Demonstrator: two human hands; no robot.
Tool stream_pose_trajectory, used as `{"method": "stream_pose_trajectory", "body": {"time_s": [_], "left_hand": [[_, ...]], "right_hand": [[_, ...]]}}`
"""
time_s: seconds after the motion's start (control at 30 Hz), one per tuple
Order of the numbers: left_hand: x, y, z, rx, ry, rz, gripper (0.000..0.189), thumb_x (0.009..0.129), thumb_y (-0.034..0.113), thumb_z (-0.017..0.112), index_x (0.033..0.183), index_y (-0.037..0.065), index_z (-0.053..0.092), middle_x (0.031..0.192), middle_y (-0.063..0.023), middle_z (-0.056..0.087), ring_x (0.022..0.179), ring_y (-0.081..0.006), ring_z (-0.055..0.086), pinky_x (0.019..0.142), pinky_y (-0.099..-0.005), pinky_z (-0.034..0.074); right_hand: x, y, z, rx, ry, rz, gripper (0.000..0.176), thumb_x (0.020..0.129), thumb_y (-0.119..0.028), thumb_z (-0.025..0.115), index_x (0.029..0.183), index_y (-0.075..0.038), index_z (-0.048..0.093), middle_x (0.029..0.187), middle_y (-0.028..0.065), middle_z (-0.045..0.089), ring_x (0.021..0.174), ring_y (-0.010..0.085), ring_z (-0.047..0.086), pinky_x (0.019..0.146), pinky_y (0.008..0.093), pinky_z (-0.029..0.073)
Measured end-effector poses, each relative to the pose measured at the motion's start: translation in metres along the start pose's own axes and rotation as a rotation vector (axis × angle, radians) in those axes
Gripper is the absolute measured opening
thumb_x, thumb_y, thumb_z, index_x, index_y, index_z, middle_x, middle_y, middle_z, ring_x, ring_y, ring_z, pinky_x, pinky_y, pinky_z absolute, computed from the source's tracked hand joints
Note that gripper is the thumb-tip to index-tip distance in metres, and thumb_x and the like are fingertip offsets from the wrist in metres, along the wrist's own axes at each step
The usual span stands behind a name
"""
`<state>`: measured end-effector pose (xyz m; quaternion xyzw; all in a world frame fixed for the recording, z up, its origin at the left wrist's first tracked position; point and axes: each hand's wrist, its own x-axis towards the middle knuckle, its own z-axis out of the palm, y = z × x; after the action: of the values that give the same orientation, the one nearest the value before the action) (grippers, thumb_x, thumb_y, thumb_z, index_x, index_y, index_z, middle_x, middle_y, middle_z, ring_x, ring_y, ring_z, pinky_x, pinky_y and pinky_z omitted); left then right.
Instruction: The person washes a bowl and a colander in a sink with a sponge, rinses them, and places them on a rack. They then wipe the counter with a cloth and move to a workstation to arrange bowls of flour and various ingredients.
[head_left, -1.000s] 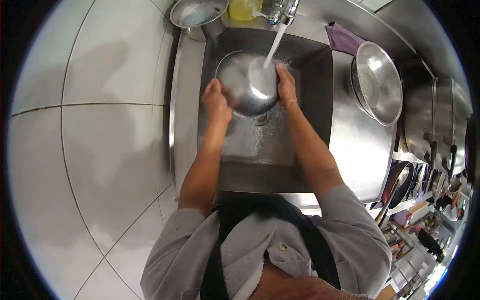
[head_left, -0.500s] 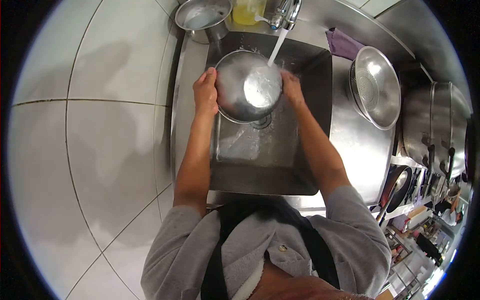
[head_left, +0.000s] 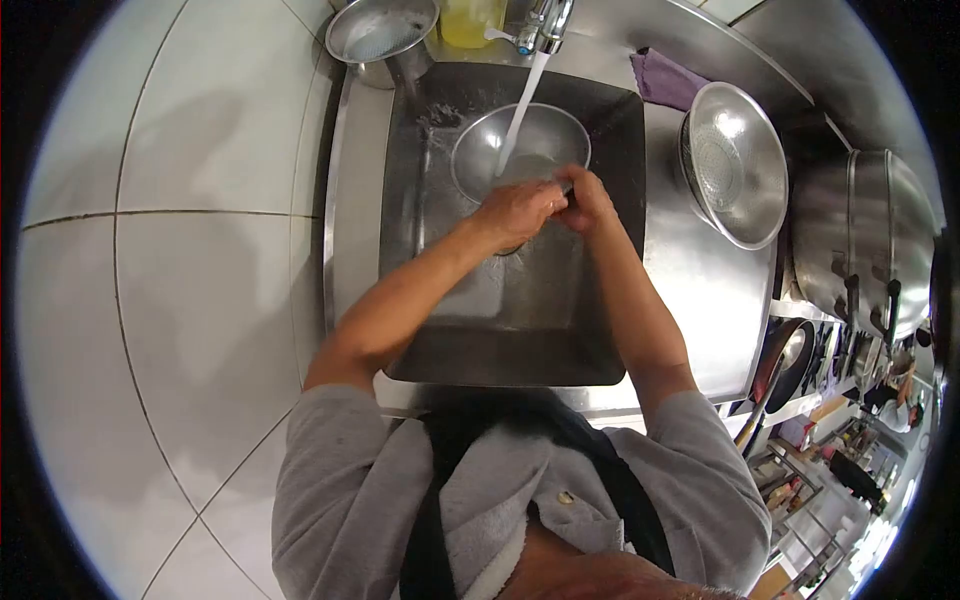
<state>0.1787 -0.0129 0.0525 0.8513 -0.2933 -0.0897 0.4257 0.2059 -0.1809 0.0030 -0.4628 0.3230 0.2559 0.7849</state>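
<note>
A shiny metal mixing bowl sits in the sink, its hollow side facing up and tilted somewhat towards me. Water from the tap runs into it. At the bowl's near right rim my right hand is closed, with its fingers curled at the edge. My left hand reaches across the near side of the bowl, its closed fingertips meeting the right hand. Whatever lies between the left fingers is hidden.
On the right drainboard stands a perforated metal colander, with a purple cloth behind it. Large metal pots are farther right. At the back left are a metal pan and a container of yellow liquid.
The bowl has turned from underside up to hollow side up and sits lower in the sink. My left hand has moved from its left rim across to the right hand.
</note>
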Motion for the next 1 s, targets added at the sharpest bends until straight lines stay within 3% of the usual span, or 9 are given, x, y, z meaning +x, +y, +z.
{"method": "stream_pose_trajectory", "body": {"time_s": [0.13, 0.23, 0.33, 0.43, 0.6, 0.67, 0.73, 0.9, 1.0], "left_hand": [[0.008, -0.051, -0.02, 0.263, -0.391, -0.378, 0.024, 0.086, 0.028, 0.058, 0.099, 0.009, 0.064, 0.097, -0.0172, 0.061, 0.096, -0.0326, 0.059, 0.08, -0.0428, 0.046], [0.035, -0.082, 0.002, 0.318, 0.457, -0.32, 0.022, 0.076, 0.011, 0.064, 0.098, 0.004, 0.065, 0.101, -0.0214, 0.061, 0.097, -0.0337, 0.06, 0.083, -0.0432, 0.047], [0.029, -0.071, 0.044, -0.109, 0.211, 0.023, 0.021, 0.077, 0.01, 0.06, 0.097, 0.005, 0.065, 0.099, -0.0213, 0.061, 0.094, -0.0342, 0.06, 0.085, -0.0416, 0.047], [0.02, -0.083, 0.007, 0.241, -0.329, -0.31, 0.02, 0.079, 0.009, 0.057, 0.096, 0.005, 0.064, 0.095, -0.021, 0.062, 0.094, -0.034, 0.06, 0.085, -0.0414, 0.047], [0.052, -0.09, 0.052, -0.064, 0.339, -0.224, 0.043, 0.078, 0.004, 0.056, 0.121, 0.006, 0.048, 0.116, -0.0221, 0.055, 0.108, -0.0358, 0.053, 0.091, -0.043, 0.044], [0.021, -0.04, -0.01, 0.009, -0.221, -0.015, 0.037, 0.075, 0.006, 0.058, 0.112, 0.006, 0.052, 0.109, -0.0214, 0.056, 0.104, -0.0357, 0.055, 0.088, -0.0416, 0.044], [0.011, -0.041, -0.026, 0.092, -0.304, 0.06, 0.035, 0.073, 0.007, 0.06, 0.108, 0.006, 0.055, 0.106, -0.0204, 0.056, 0.101, -0.0357, 0.055, 0.086, -0.0424, 0.045], [0.054, -0.073, 0.052, 0.042, 0.382, -0.021, 0.036, 0.079, 0.004, 0.055, 0.115, 0.007, 0.052, 0.109, -0.0176, 0.057, 0.109, -0.034, 0.053, 0.092, -0.0421, 0.043], [0.038, -0.078, 0.013, -0.317, 0.04, -0.328, 0.042, 0.077, 0.008, 0.059, 0.117, 0.008, 0.05, 0.114, -0.0177, 0.054, 0.104, -0.0351, 0.054, 0.088, -0.0435, 0.043]], "right_hand": [[-0.023, 0.005, -0.012, -0.032, -0.024, -0.04, 0.031, 0.079, -0.006, 0.054, 0.104, 0.01, 0.045, 0.099, 0.0197, 0.051, 0.078, 0.0342, 0.059, 0.061, 0.0564, 0.055], [-0.054, 0.016, 0.032, -0.133, -0.023, -0.105, 0.025, 0.076, 0.001, 0.052, 0.099, 0.01, 0.047, 0.095, 0.0198, 0.051, 0.074, 0.0349, 0.059, 0.058, 0.0563, 0.057], [-0.045, 0.012, 0.029, -0.126, -0.003, -0.078, 0.027, 0.074, 0.004, 0.051, 0.1, 0.01, 0.047, 0.09, 0.0203, 0.053, 0.075, 0.0369, 0.06, 0.059, 0.0547, 0.058], [-0.052, -0.009, 0.004, -0.103, -0.044, -0.188, 0.026, 0.075, 0.002, 0.051, 0.098, 0.014, 0.047, 0.091, 0.0211, 0.055, 0.079, 0.0392, 0.061, 0.059, 0.054, 0.058], [-0.019, 0.019, 0.008, -0.189, -0.042, -0.082, 0.028, 0.074, 0.002, 0.048, 0.099, 0.015, 0.047, 0.096, 0.025, 0.055, 0.086, 0.0419, 0.061, 0.063, 0.0561, 0.057], [-0.029, 0.014, 0.01, -0.162, -0.038, -0.078, 0.027, 0.073, 0.002, 0.048, 0.097, 0.014, 0.048, 0.095, 0.0242, 0.055, 0.084, 0.0411, 0.06, 0.066, 0.0572, 0.056], [-0.04, 0.005, 0.003, -0.192, -0.013, -0.106, 0.021, 0.073, 0.002, 0.048, 0.091, 0.012, 0.049, 0.091, 0.0217, 0.055, 0.081, 0.039, 0.062, 0.07, 0.0568, 0.056], [-0.01, 0.024, 0.004, -0.243, 0.042, -0.066, 0.014, 0.074, 0.002, 0.047, 0.085, 0.01, 0.05, 0.086, 0.02, 0.055, 0.078, 0.0367, 0.062, 0.073, 0.0571, 0.055], [-0.024, -0.003, -0.013, -0.117, -0.022, -0.165, 0.03, 0.074, 0.004, 0.049, 0.102, 0.015, 0.046, 0.086, 0.0232, 0.055, 0.073, 0.0369, 0.062, 0.06, 0.0472, 0.059]]}}
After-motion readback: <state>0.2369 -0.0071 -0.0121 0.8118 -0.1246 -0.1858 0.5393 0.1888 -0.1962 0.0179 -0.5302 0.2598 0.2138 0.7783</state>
